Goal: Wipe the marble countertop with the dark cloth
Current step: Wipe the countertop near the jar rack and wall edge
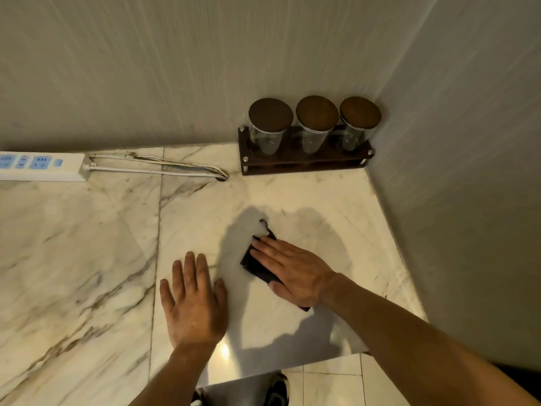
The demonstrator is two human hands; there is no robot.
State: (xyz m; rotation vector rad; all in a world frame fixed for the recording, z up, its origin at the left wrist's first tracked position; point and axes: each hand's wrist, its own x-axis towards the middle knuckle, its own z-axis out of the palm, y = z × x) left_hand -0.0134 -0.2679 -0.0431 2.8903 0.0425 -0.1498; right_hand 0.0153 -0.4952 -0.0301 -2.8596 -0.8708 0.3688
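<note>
The dark cloth [255, 263] lies folded on the white, veined marble countertop [82, 253], near the right corner. My right hand [295, 271] presses flat on top of it, fingers together and pointing up-left, covering most of the cloth; a loose thread sticks out beyond the fingertips. My left hand [194, 303] rests flat on the bare marble a short way left of the cloth, fingers spread, holding nothing.
A dark wooden rack [304, 164] with three lidded glass jars stands in the back right corner. A white power strip [41, 167] and its cables [164, 167] lie along the back wall at left. The counter's front edge runs below my arms, with floor tiles and shoes beneath.
</note>
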